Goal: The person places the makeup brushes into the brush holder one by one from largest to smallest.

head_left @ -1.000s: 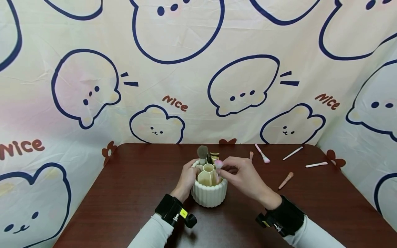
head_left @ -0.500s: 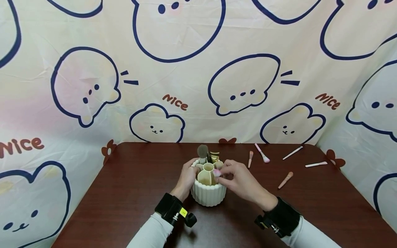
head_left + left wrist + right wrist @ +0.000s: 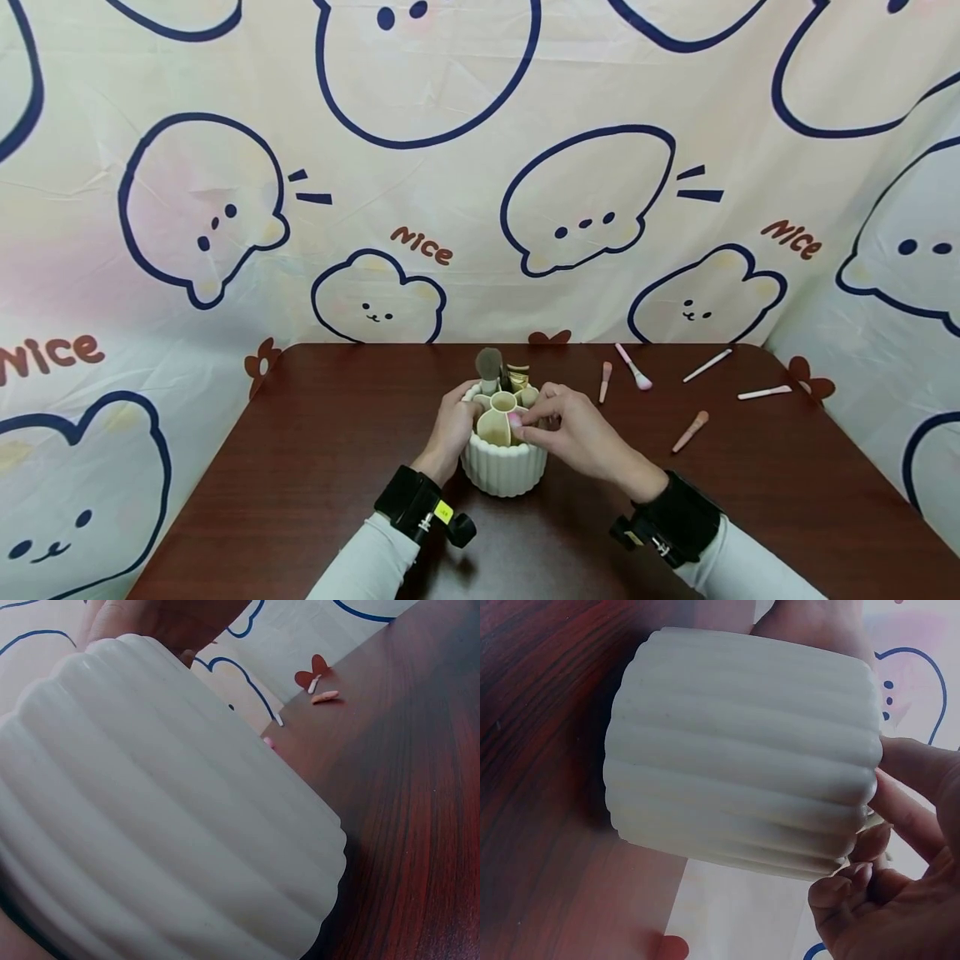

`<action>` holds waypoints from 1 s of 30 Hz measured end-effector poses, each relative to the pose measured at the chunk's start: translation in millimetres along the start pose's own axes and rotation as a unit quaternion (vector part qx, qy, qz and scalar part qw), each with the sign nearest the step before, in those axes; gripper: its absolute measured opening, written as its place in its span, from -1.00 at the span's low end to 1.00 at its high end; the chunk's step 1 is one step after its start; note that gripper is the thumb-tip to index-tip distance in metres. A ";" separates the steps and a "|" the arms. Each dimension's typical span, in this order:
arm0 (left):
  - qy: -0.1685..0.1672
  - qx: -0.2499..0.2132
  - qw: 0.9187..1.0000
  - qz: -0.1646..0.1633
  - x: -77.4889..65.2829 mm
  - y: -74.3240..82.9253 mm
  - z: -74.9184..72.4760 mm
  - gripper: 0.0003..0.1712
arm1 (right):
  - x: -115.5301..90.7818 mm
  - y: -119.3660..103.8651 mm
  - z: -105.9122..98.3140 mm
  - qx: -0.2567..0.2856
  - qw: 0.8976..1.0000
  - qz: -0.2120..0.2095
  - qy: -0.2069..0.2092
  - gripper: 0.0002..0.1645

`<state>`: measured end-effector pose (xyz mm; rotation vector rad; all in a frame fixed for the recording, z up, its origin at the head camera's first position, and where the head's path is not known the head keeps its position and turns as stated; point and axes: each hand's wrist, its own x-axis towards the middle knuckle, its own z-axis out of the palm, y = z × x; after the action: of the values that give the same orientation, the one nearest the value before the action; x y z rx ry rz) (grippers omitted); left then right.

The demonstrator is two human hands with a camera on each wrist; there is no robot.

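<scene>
A white ribbed makeup brush holder (image 3: 504, 471) with several compartments stands on the table, its fluted wall (image 3: 165, 795) filling much of the left wrist view. My left hand (image 3: 450, 425) grips its left side, thumb over the rim. At the right of the rim, my right hand (image 3: 577, 429) pinches a makeup brush with a pink tip (image 3: 514, 419); the rest of that brush is hidden inside a compartment. In the right wrist view the fingertips of the right hand (image 3: 915, 847) are right at the rim. A large grey-headed brush (image 3: 490, 367) and a gold-coloured item (image 3: 518, 377) stick up at the back.
Several brushes lie at the right on the dark wooden table (image 3: 337, 467): a short pink one (image 3: 606, 382), a pink-and-white one (image 3: 633, 367), two slim white ones, one of them at the far right (image 3: 764, 392), and a tan-headed one (image 3: 691, 432). A printed cloth hangs behind.
The pink-tipped brush has sunk lower into the holder and shifted slightly left, with the right hand following. The short pink brush behind that hand has come into fuller view. The left hand stays put.
</scene>
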<state>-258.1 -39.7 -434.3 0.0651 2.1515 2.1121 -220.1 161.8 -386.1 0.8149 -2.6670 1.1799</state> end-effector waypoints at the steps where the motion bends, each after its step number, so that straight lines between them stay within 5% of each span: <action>1: 0.000 0.001 1.000 0.000 0.1 0.4 0.0 -0.35 | 0.2 -0.6 -1.3 0.002 1.000 -0.001 0.003 -0.96; 12: 0.000 -0.002 1.000 -0.002 2.1 0.3 -1.5 -0.36 | 5.7 13.8 -41.5 -0.028 0.998 0.016 0.060 -0.94; 22: -0.002 -0.004 1.000 -0.012 1.7 0.9 -1.9 -0.34 | 12.4 95.7 -88.7 -0.105 0.986 0.108 0.064 -0.70; 30: -0.001 -0.005 1.000 -0.018 0.0 1.2 -0.3 -0.35 | 16.1 147.6 -101.1 -0.087 0.976 0.195 0.034 -0.62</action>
<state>-258.2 -40.0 -433.1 0.0288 2.1243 2.1026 -321.1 308.7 -407.7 0.2246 -2.9004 0.9967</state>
